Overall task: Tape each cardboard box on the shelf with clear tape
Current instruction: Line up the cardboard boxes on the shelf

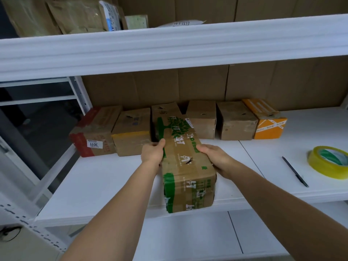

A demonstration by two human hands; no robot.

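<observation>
A long cardboard box with green print (185,166) lies lengthwise on the white shelf (105,178), its near end over the front edge. My left hand (153,152) grips its left side and my right hand (214,157) grips its right side. Behind it stand several small boxes in a row: a red-taped box (94,132), a yellow-taped box (131,134), two plain brown boxes (202,117) (237,121) and an orange box (267,119). A roll of clear yellowish tape (328,162) lies at the shelf's right.
A black pen (294,171) lies on the shelf between the box and the tape roll. An upper shelf (169,48) overhangs with cardboard and parcels on it. Cardboard sheets line the back wall. A white metal upright stands at the left.
</observation>
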